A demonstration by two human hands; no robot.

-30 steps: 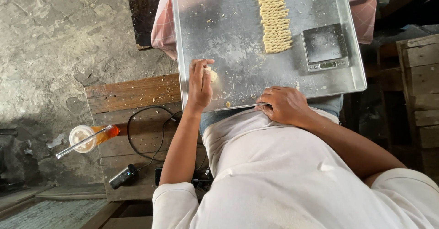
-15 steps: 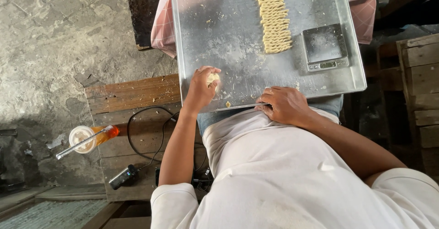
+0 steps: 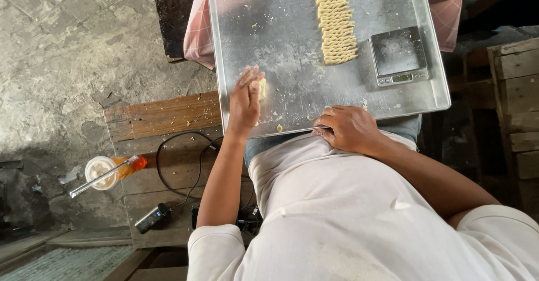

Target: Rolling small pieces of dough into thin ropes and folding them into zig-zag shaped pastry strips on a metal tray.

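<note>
Left hand [image 3: 245, 100] laid flat with fingers together on a dough piece [image 3: 261, 88] near the tray [image 3: 292, 51] left edge, right hand [image 3: 348, 128] curled over the near edge, bare metal between hand and twisted dough row [image 3: 335, 20], scale [image 3: 400, 55] at the right edge.

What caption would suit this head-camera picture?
Left hand presses a dough piece on a metal tray; right hand grips its near edge.
</note>
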